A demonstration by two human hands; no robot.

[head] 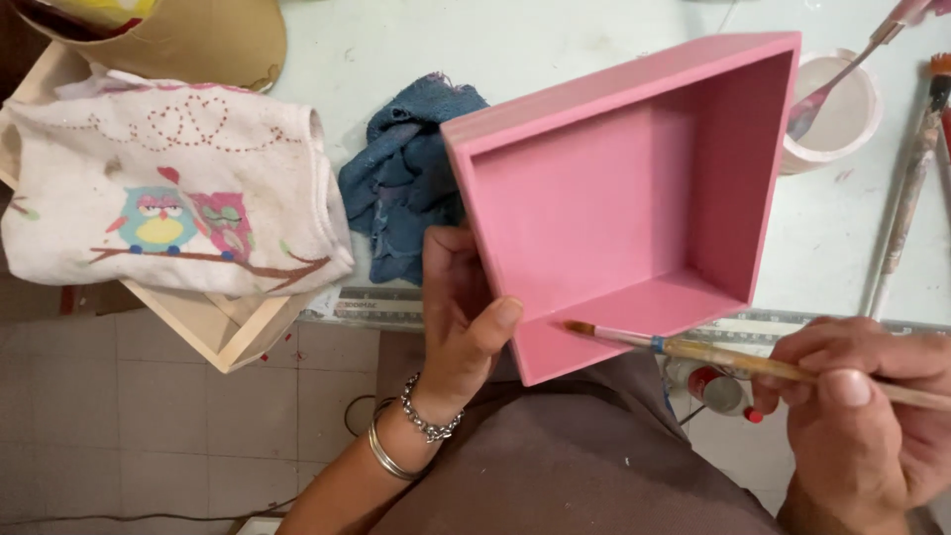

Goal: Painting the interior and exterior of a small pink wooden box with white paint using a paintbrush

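A pink-painted open wooden box [634,188] is tilted up over the table edge, its hollow facing me. My left hand [461,317] grips its lower left corner, thumb on the front rim; bracelets circle the wrist. My right hand [862,406] holds a thin wooden paintbrush [713,355] like a pen. Its bristle tip touches the box's lower front edge near my left thumb.
A blue rag [401,178] lies crumpled left of the box. A white cloth with owl print [168,198] drapes over an unpainted wooden frame [233,332]. A white cup [842,114] with a brush in it and several long brushes [906,208] sit at right.
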